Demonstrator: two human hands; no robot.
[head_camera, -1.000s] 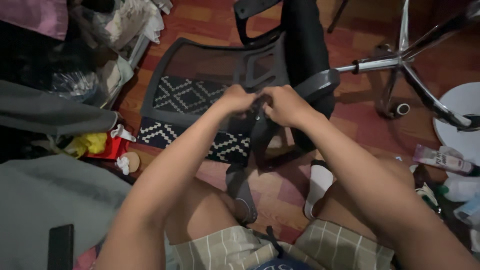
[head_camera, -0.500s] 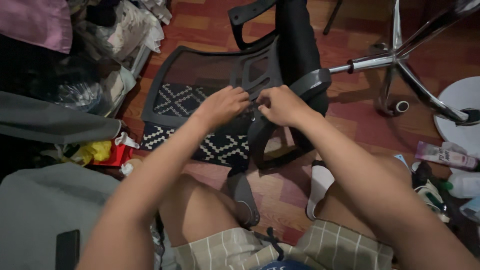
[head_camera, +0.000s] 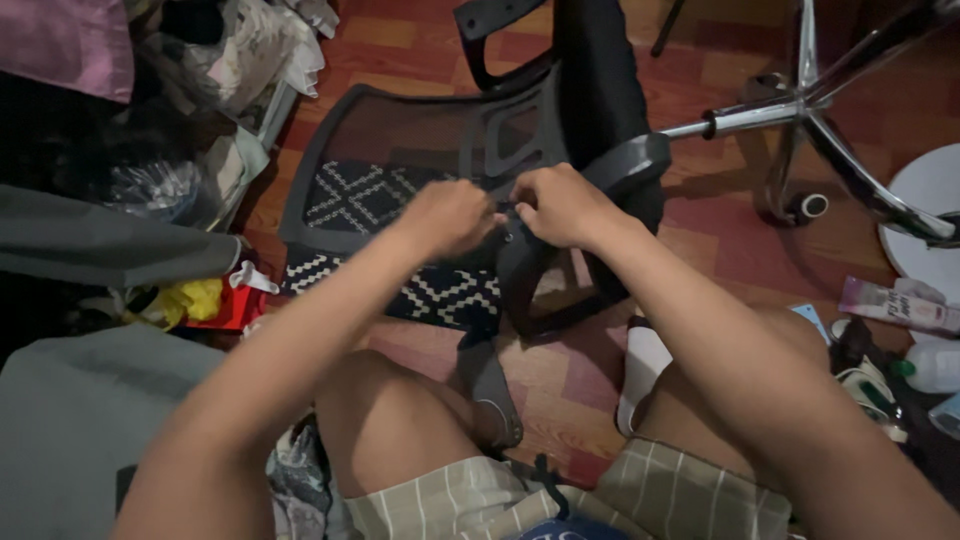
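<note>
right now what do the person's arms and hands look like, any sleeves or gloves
Both arms are bare to the top of the view, with no sleeves in sight. The left hand and right hand wear no gloves; no rings, watch or bands show. The light is dim, so finer detail is hard to tell.

A lived-in room of a home; reddish wooden floor (head_camera: 720, 250), patterned rug (head_camera: 440, 295) at centre, heaped clothes and bags (head_camera: 240, 60) at ten o'clock, toiletry tubes (head_camera: 890, 305) at three o'clock.
</note>
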